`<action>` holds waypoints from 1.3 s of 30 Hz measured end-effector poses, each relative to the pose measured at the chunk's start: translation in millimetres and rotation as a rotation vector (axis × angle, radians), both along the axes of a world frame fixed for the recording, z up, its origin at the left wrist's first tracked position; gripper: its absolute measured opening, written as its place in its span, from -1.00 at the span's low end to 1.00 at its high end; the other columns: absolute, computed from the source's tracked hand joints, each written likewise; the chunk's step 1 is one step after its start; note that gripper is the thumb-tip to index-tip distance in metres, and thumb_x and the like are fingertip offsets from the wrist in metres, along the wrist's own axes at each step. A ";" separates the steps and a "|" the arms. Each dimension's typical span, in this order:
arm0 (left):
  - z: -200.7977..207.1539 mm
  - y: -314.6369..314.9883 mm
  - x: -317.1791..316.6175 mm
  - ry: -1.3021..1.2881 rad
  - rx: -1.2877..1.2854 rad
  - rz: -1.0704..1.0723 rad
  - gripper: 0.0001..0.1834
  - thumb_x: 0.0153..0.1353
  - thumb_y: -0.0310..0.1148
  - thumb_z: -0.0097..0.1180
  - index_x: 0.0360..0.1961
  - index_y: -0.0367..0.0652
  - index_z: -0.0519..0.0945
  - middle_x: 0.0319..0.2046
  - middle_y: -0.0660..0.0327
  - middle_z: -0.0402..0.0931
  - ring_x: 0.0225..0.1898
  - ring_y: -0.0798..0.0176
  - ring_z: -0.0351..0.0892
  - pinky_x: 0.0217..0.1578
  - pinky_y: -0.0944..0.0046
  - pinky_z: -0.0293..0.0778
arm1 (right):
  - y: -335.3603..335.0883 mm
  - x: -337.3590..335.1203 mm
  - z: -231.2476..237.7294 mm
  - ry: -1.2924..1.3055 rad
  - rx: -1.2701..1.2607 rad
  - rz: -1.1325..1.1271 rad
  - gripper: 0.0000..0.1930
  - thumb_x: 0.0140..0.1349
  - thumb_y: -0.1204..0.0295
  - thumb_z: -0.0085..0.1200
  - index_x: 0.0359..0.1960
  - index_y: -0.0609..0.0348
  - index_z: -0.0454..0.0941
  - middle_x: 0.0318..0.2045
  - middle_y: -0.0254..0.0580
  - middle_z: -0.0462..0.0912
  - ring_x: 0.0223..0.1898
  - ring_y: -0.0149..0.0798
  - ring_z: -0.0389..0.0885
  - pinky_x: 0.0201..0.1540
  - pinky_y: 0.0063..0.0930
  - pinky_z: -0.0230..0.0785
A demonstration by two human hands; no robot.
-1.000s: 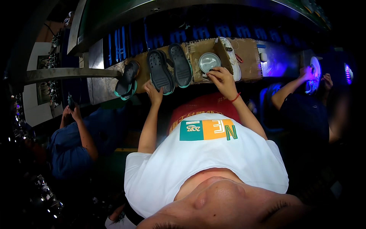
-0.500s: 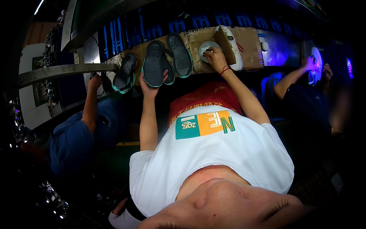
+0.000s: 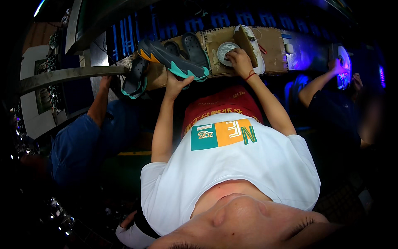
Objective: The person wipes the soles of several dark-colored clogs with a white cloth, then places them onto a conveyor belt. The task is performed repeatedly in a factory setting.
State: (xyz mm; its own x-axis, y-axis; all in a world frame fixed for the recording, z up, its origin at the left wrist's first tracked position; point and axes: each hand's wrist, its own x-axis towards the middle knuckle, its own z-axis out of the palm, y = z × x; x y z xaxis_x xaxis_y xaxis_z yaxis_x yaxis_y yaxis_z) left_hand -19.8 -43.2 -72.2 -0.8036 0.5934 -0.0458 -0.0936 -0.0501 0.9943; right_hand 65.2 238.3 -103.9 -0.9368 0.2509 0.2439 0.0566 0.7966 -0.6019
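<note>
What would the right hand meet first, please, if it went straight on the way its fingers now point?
Probably the inside of the white round dish: the right hand has its fingertips at it, though depth is unclear.

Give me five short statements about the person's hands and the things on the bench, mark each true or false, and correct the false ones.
1. The left hand holds a dark shoe with teal and orange on its side. True.
2. The right hand hangs down at the person's side. False: its fingers are at the round bowl.
3. A red cord circles the right wrist. True.
4. The small red object lies to the left of the bowl. False: it lies to the bowl's right.
5. Brown cardboard covers part of the bench. True.
</note>
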 end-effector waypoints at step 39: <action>115.1 32.7 27.2 0.844 -0.306 -0.143 -0.11 -0.15 -0.24 0.41 0.24 0.06 0.21 0.28 0.16 0.12 0.30 0.16 0.15 0.35 -0.01 -0.11 | -20.3 15.7 141.0 0.297 -0.495 0.415 -0.90 0.14 0.58 0.12 -0.31 0.26 0.63 -0.21 -0.11 0.58 -0.23 -0.25 0.57 -0.20 -0.51 0.40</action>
